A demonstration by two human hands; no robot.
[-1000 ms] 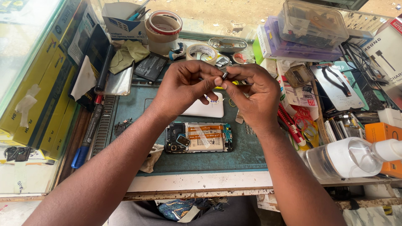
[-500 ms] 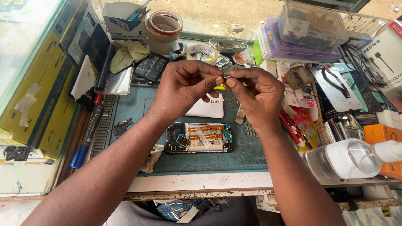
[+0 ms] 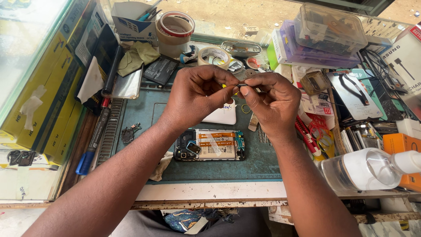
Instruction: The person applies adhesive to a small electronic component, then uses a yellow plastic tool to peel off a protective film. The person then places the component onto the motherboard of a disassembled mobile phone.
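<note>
Nearest you, at six o'clock on the green work mat [image 3: 144, 109], lies the opened phone [image 3: 209, 145], back cover off, its pale battery and small boards bare; treat it as fragile and take it only by its long side edges, never across the exposed parts. Just above it, both your hands meet over the middle of the tabletop [image 3: 210, 191]. Your left hand [image 3: 197, 97] and right hand [image 3: 272, 103] each pinch, thumb against forefinger, a small metal part [image 3: 242, 78] held between them; the other fingers are curled loosely. The part looks tiny, thin and light, probably stiff but easy to bend or flick away, and its smooth metal will likely slip, so grip it by its edges with the fingertips and keep the pressure gentle. How it is shaped under your fingers cannot be told. Behind the hands, touching the mat, sits a white flat case [image 3: 221, 115]. At three o'clock a clear plastic bottle [image 3: 364, 169] lies on its side, well apart from the phone. At nine o'clock a blue-capped marker [image 3: 94, 140] lies along the mat's left edge. Farthest, at twelve o'clock, stand rolls of tape [image 3: 175, 26], and at one o'clock clear plastic boxes [image 3: 329, 30] are stacked.
</note>
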